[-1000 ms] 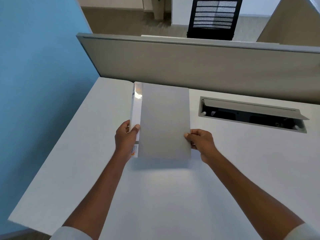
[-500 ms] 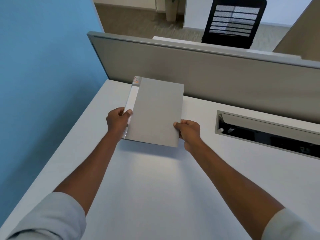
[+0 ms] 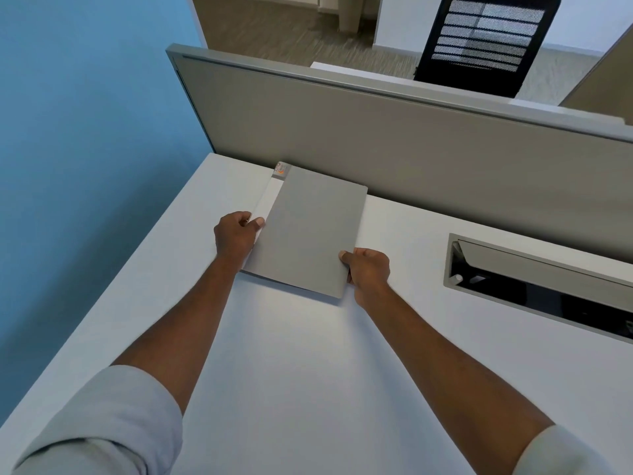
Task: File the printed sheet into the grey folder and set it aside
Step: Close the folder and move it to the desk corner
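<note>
The grey folder point(image 3: 308, 231) is closed and lies nearly flat at the back left of the white desk point(image 3: 308, 371), its far corner close to the partition. A white spine strip with a small orange logo runs along its left edge. My left hand point(image 3: 236, 236) grips that left edge, thumb on top. On the other side, my right hand point(image 3: 368, 270) pinches the folder's near right corner. The printed sheet is not visible; the closed cover hides anything inside.
A beige partition point(image 3: 411, 142) walls off the desk's back edge. An open cable hatch point(image 3: 534, 279) is sunk into the desk on the right. A blue wall point(image 3: 85, 149) borders the left side. A black mesh chair point(image 3: 486, 42) stands beyond the partition.
Both hands have carried the folder away from me toward the back left corner and lowered it close to the desk beside the partition. The grip is unchanged.
</note>
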Demonstrator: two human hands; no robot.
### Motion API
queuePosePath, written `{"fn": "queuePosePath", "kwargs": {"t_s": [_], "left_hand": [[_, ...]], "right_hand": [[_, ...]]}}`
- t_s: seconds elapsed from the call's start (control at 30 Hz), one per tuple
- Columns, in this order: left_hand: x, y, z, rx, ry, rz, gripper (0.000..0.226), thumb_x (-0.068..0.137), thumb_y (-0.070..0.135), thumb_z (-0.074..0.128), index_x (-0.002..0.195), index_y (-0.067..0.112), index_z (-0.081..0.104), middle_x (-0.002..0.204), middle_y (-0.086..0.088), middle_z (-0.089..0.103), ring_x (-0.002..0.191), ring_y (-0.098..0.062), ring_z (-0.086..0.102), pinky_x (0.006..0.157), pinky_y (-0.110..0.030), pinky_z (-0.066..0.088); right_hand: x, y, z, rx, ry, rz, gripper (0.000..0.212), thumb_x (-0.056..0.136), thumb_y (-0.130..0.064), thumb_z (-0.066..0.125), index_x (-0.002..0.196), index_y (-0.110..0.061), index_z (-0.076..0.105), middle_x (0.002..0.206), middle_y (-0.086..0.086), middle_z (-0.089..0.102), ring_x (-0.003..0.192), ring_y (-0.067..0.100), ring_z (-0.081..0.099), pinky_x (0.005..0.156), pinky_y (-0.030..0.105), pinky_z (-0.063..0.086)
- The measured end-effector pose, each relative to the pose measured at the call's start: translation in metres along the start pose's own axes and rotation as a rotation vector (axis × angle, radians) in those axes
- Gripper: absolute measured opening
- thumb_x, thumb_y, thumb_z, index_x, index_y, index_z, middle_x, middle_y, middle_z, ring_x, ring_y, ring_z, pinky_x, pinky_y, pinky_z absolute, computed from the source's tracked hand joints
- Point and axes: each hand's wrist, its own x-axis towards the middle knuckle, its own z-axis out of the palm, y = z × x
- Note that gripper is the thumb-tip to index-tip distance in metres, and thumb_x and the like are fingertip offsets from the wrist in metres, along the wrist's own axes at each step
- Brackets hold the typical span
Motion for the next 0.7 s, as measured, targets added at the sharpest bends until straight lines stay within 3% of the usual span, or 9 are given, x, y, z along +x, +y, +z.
{"fn": "queuePosePath", "kwargs": {"t_s": [0.2,0.33,0.43,0.5,0.57,0.63,0.7], "left_hand": [[0.013,-0.006,0.009,0.005,0.02,0.026,0.028,0.094,0.029,0.08,0.101,0.001,0.078,0.095,-0.015,0.076,0.09,-0.034,0.067,0.093,-0.044,0.059],[0.02,-0.009,0.011,0.028,0.015,0.05,0.033,0.094,0.03,0.079,0.099,-0.003,0.077,0.095,-0.019,0.078,0.09,-0.035,0.067,0.085,-0.035,0.05],[0.023,-0.012,0.011,0.034,0.02,0.072,0.024,0.093,0.032,0.081,0.089,0.009,0.073,0.088,-0.011,0.07,0.085,-0.031,0.061,0.086,-0.036,0.051],[0.022,-0.012,0.011,0.016,0.034,0.065,0.029,0.091,0.032,0.083,0.103,0.006,0.079,0.095,-0.01,0.073,0.091,-0.029,0.066,0.092,-0.036,0.054],[0.019,-0.011,0.01,0.012,0.057,0.068,0.045,0.09,0.032,0.086,0.122,0.0,0.078,0.114,-0.014,0.079,0.104,-0.03,0.072,0.095,-0.031,0.053],[0.015,-0.01,0.012,0.032,0.086,0.092,0.049,0.089,0.031,0.087,0.126,0.0,0.077,0.121,-0.018,0.078,0.11,-0.031,0.073,0.093,-0.027,0.049],[0.013,-0.009,0.014,0.06,0.104,0.096,0.049,0.089,0.031,0.086,0.127,0.001,0.077,0.122,-0.019,0.078,0.111,-0.033,0.073,0.091,-0.027,0.048]], "right_hand": [[0.008,-0.001,0.006,-0.039,0.002,-0.019,0.018,0.083,-0.007,0.084,0.072,-0.007,0.069,0.086,0.013,0.077,0.072,0.029,0.068,0.084,0.053,0.066],[0.005,-0.002,0.009,-0.055,-0.016,-0.046,0.016,0.084,-0.005,0.081,0.071,-0.012,0.074,0.092,0.008,0.082,0.095,0.036,0.08,0.086,0.055,0.067],[0.0,-0.001,0.01,-0.093,-0.02,-0.101,0.01,0.083,-0.003,0.077,0.079,-0.012,0.075,0.09,0.001,0.081,0.088,0.028,0.077,0.085,0.045,0.067],[-0.005,0.001,0.01,-0.155,0.015,-0.194,0.009,0.081,-0.003,0.073,0.082,-0.01,0.067,0.089,-0.003,0.077,0.083,0.025,0.069,0.075,0.033,0.058],[-0.014,0.007,0.012,-0.305,0.03,-0.334,0.029,0.082,-0.007,0.073,0.11,-0.013,0.069,0.121,0.001,0.073,0.106,0.026,0.068,0.086,0.035,0.056],[-0.021,0.017,0.014,-0.57,-0.024,-0.538,0.064,0.09,-0.02,0.076,0.15,-0.014,0.054,0.158,0.005,0.052,0.141,0.027,0.053,0.112,0.042,0.048],[-0.024,0.027,0.016,-0.86,-0.122,-0.769,0.077,0.098,-0.041,0.071,0.162,-0.012,0.04,0.173,0.009,0.034,0.158,0.028,0.033,0.125,0.045,0.035]]}}
